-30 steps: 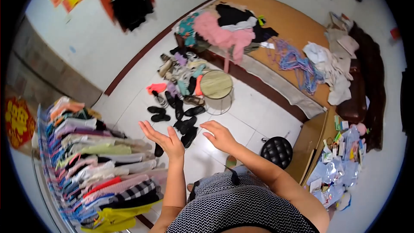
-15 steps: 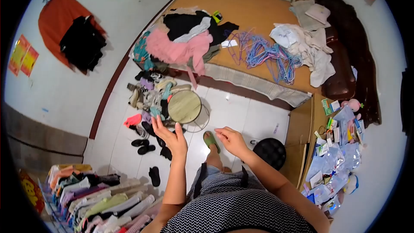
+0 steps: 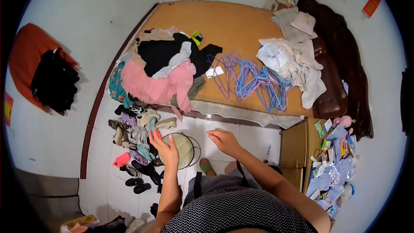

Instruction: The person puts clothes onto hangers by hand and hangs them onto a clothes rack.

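My left hand (image 3: 165, 148) is raised with its fingers apart and nothing in it, over the left edge of a round stool (image 3: 183, 151). To the right of the stool, my right hand (image 3: 224, 141) hangs in the air above the tiled floor, fingers bent, holding nothing that I can see. Beyond both hands is the bed (image 3: 207, 21), with pink tulle clothing (image 3: 146, 82), a black garment (image 3: 157, 56), a tangle of blue and purple hangers (image 3: 258, 82) and pale clothes (image 3: 302, 64) on it.
Many shoes (image 3: 138, 133) lie on the floor left of the stool. A cabinet (image 3: 297, 146) with packets and boxes (image 3: 336, 159) on top stands at the right. Orange and black garments (image 3: 54, 77) hang on the left wall. Part of a clothes rack's load (image 3: 108, 224) shows at the bottom left.
The view has turned toward the bed, which now sits more central. The clothes rack has mostly dropped out at the bottom left. Both hands stay raised and apart.
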Action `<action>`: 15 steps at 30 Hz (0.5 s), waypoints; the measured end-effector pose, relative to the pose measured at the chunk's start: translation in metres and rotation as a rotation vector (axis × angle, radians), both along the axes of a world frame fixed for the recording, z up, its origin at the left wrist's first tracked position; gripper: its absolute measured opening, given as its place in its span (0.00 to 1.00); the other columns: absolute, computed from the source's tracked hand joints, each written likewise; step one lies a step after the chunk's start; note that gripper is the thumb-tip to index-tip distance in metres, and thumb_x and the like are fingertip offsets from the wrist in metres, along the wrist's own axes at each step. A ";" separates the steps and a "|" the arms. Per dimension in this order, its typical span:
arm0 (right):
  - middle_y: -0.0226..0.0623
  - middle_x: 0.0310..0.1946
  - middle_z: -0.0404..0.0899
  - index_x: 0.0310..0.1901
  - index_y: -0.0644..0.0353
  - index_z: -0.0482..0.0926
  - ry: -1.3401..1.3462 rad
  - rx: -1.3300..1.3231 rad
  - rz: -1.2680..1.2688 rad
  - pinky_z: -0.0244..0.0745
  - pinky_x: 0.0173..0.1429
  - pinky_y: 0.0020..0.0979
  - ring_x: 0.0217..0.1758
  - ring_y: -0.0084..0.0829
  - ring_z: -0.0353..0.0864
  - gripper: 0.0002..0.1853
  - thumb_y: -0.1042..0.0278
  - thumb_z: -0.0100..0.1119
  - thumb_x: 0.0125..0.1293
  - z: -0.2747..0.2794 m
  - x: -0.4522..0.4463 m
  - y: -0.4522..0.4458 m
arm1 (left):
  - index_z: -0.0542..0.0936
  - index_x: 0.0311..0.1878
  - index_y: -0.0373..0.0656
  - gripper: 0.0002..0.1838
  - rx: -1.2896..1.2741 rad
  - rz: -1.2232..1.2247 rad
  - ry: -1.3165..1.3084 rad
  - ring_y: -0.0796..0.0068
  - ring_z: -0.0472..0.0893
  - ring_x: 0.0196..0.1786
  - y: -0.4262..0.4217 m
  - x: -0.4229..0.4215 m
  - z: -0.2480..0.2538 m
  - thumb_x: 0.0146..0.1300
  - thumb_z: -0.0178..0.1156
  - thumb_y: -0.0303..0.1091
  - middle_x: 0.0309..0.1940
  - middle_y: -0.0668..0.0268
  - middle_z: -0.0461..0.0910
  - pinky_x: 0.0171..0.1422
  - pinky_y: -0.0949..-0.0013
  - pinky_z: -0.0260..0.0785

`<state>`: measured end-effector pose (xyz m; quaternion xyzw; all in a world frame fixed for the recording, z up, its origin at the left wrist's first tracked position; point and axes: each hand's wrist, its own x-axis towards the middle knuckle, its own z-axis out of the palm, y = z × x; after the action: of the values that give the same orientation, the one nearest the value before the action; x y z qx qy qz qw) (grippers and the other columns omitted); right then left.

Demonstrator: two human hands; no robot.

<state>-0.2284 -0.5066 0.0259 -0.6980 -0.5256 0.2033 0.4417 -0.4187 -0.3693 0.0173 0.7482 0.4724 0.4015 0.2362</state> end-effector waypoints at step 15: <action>0.45 0.30 0.80 0.40 0.59 0.81 0.281 -0.089 -0.376 0.73 0.36 0.33 0.29 0.39 0.79 0.09 0.70 0.56 0.59 -0.189 0.227 0.135 | 0.56 0.69 0.40 0.32 -0.230 -0.012 0.181 0.47 0.59 0.65 0.126 0.150 -0.050 0.64 0.54 0.34 0.67 0.45 0.48 0.64 0.57 0.60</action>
<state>-0.0015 -0.3716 -0.1630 -0.7674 -0.3103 0.2357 0.5092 -0.2692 -0.2435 -0.0328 0.7523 0.5302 0.2741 0.2789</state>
